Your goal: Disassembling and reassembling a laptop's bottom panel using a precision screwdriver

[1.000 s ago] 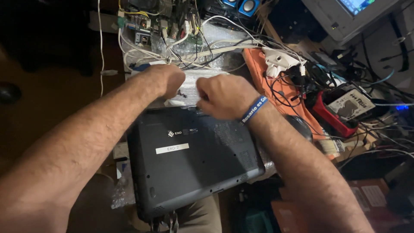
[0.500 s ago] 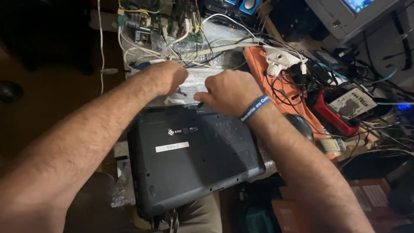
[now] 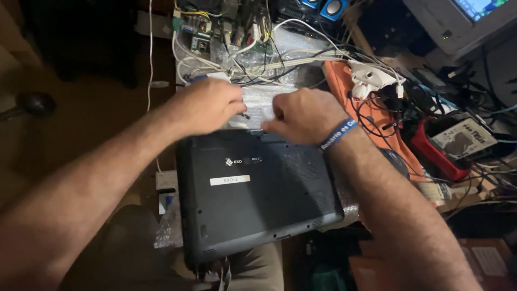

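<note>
Matte black plastic, the upturned laptop (image 3: 258,199) lay across the person's lap, its far edge against crinkly bubble wrap (image 3: 258,97). Left hand (image 3: 207,105) pinched a tiny dark screw (image 3: 246,115); right hand (image 3: 304,116) curled at that edge, grip unclear.

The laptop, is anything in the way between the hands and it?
Nothing visible. The left hand and right hand are both already at the far edge of the dark laptop, which lies closed and upside down. The tangled cables lie beyond the hands.
</note>
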